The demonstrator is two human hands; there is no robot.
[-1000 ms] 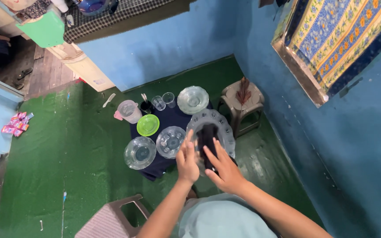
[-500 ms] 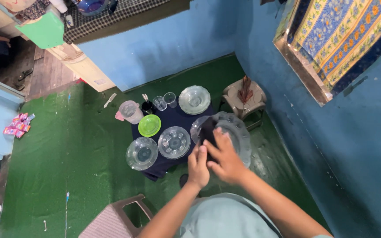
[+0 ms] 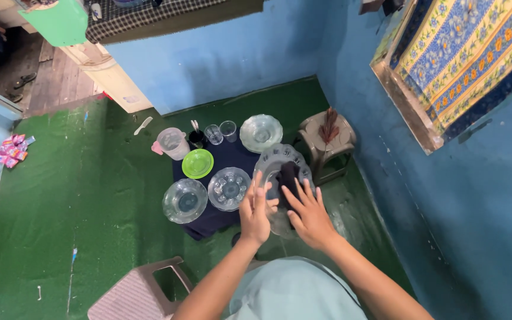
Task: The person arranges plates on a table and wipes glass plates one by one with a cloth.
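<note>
A large clear glass plate with a scalloped rim is held up in front of me. My left hand grips its left edge. My right hand presses a dark cloth flat against the plate's face. Below them stands a small table with a dark blue cover.
On the table: clear plates, a clear bowl, a green plate, two glasses, a dark cup. A clear jug sits at its left. A brown stool stands right, a grey stool near me, on green carpet.
The plate swung right and tilted half a second ago, and is now back closer to the centre. My right hand has slid the cloth across its face.
</note>
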